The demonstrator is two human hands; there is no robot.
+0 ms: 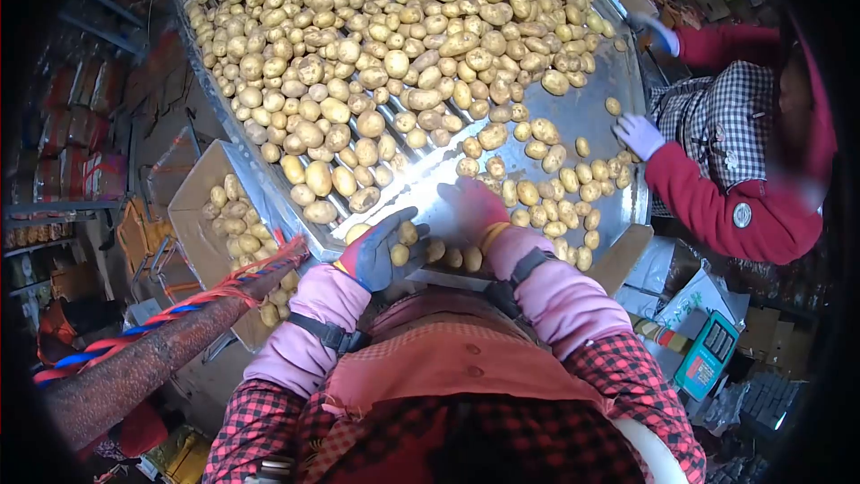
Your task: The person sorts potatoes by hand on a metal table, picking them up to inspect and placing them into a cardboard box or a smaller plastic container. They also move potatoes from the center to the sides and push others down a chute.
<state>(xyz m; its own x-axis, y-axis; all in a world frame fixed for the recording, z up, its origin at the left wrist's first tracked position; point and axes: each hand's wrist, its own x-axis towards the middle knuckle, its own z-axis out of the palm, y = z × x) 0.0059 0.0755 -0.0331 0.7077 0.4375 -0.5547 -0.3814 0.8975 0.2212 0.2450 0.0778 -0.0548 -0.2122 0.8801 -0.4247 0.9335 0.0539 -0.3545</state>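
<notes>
My left hand (383, 253), in a grey, red and blue glove, is cupped at the near edge of the metal sorting table (430, 211). Two small potatoes (403, 246) lie in its curled fingers, and another potato (356, 233) shows just beside it. My right hand (475, 208), in a reddish glove, is over the bare metal to the right, smeared by motion. Its fingers cannot be made out. Several potatoes (453, 257) sit in a row along the near edge between my hands. A large heap of potatoes (394, 63) covers the slatted rollers beyond.
At the left stands a cardboard box (202, 181) of potatoes. A rusty pole (170, 341) wrapped in red and blue cord slants up to the table's corner. Across the right side, a co-worker (726, 125) in light gloves reaches over the table. A teal scale (707, 355) is at lower right.
</notes>
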